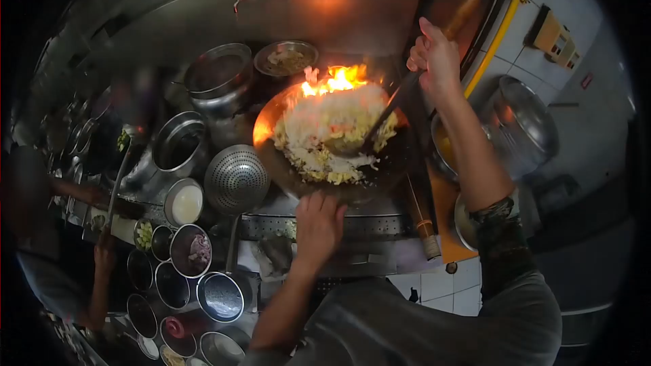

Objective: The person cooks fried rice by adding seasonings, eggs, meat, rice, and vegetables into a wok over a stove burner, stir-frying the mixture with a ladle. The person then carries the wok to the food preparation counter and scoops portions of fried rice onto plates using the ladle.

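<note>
A large wok (pixel 271 163) sits on the burner, filled with fried rice (pixel 332 118) mixed with yellow pieces that look like egg. My left hand (pixel 319 225) is at the near rim, its fingers closed over the edge. My right hand (pixel 437 61), raised at the upper right, is wrapped round the wooden-ended handle of a ladle (pixel 390 112). The ladle slants down to the left, and its bowl is partly buried in the rice. Flames (pixel 336 80) flare along the wok's far side.
A perforated strainer (pixel 237 177) lies left of the wok, near metal pots (pixel 180 142). Several ingredient containers (pixel 191 251) stand at lower left. Another person's hand (pixel 104 257) holds a long-handled tool at far left. A yellow pipe (pixel 498 37) runs along the right wall.
</note>
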The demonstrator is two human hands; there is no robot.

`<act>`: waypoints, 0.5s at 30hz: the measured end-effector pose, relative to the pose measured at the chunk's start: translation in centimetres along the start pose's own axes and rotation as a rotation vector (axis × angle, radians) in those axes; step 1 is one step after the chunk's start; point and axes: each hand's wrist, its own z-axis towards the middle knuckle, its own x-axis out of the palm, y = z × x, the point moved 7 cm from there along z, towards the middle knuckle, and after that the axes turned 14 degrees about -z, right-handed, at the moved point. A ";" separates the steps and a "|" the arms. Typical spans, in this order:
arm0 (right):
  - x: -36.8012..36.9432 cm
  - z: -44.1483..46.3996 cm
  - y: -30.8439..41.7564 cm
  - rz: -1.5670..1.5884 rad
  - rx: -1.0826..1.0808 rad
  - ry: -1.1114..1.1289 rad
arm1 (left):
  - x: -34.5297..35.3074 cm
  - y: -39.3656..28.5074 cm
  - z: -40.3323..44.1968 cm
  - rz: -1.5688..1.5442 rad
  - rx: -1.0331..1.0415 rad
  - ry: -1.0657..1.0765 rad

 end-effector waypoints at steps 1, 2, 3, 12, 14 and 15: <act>0.4 0.2 1.4 0.003 -0.014 0.013 | 0.9 1.2 1.2 -0.043 0.039 -0.001; 0.9 0.7 2.9 -0.007 -0.013 0.049 | 1.5 2.0 2.0 -0.035 0.055 -0.024; 1.0 1.1 3.9 -0.014 -0.006 0.075 | 2.3 2.8 2.5 -0.038 0.057 -0.033; 3.5 7.3 -7.2 -0.226 0.028 0.126 | 4.5 4.9 1.7 0.019 -0.092 0.074; 2.7 11.4 -7.1 0.038 0.080 0.403 | 3.1 3.9 2.3 -0.050 -0.065 0.041; 2.1 11.4 -5.7 -0.180 0.026 0.136 | 2.8 3.8 1.9 -0.029 -0.050 0.001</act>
